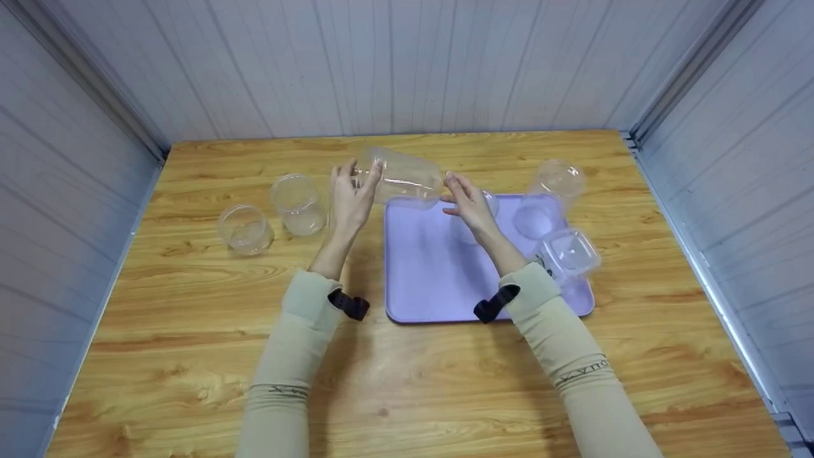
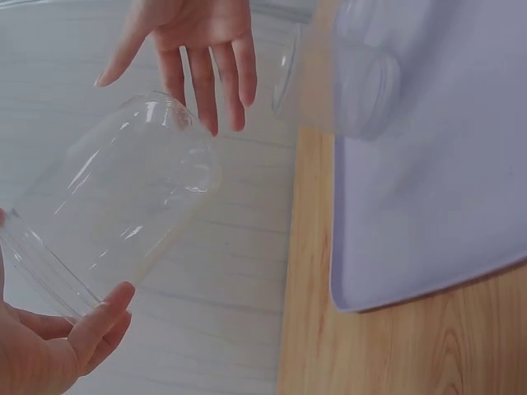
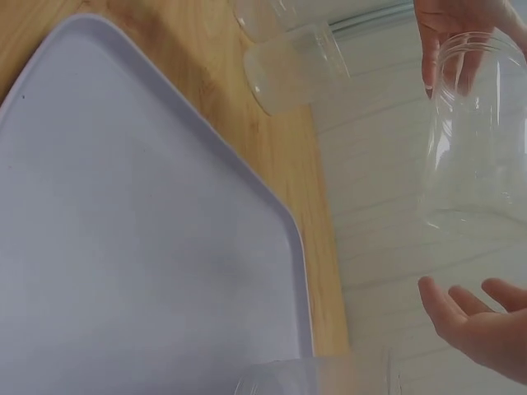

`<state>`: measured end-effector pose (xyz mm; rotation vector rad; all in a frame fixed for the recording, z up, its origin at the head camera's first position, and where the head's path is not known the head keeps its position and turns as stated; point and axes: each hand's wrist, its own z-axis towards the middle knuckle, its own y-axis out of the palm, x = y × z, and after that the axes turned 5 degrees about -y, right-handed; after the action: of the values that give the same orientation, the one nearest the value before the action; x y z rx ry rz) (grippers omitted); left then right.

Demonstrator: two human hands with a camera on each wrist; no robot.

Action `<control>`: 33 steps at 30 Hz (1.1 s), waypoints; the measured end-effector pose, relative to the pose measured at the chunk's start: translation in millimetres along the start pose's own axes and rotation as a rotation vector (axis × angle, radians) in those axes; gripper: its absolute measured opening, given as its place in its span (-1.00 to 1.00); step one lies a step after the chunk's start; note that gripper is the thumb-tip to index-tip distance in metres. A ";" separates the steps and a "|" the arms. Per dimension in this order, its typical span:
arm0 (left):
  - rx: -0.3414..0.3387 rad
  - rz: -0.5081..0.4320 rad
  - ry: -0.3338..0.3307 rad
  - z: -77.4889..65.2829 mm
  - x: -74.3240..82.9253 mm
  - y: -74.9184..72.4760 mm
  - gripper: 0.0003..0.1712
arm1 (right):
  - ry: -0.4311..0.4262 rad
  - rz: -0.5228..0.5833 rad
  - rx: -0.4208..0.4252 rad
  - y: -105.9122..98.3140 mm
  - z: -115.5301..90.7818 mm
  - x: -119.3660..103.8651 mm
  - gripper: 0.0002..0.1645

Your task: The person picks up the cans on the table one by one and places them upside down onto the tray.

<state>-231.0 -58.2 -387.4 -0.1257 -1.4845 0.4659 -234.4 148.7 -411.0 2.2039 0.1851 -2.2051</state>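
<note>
A pale panelled wall (image 1: 394, 70) rises beyond your hands, over a wood-grain table (image 1: 191, 331). Your left hand (image 1: 351, 202) grips a clear plastic jar (image 1: 407, 178) near its rim, holding it tilted on its side in the air between your two hands. Your right hand (image 1: 469, 208), fingers spread and loose, is just beside the jar's base, not touching it. Below your right hand lies a purple tray (image 1: 426, 273); a squarish clear container (image 1: 570, 251) stands to that hand's right. Left of your left hand stand a tall clear tub (image 1: 296, 197) and a shorter one (image 1: 245, 229).
</note>
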 end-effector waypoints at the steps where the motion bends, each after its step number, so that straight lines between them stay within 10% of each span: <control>1: -0.005 -0.006 0.000 -1.7 0.1 0.3 -0.22 | 0.008 0.017 -0.005 0.2 -0.2 -0.2 -0.35; 12: -0.007 -0.122 0.029 -16.2 0.8 4.9 -0.31 | 0.023 0.276 -0.060 -3.5 -7.9 -0.8 -0.26; 20: -0.010 -0.181 0.013 -24.6 -2.2 8.5 -0.32 | -0.023 0.398 -0.127 -4.4 -10.6 5.3 0.21; 33: -0.010 -0.252 0.057 -34.8 -10.8 16.4 -0.35 | -0.065 0.442 -0.181 -1.2 -15.7 7.6 0.23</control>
<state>-200.9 -40.4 -406.7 0.0401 -1.4238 0.2487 -218.9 152.0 -418.5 1.8574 -0.0929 -1.9304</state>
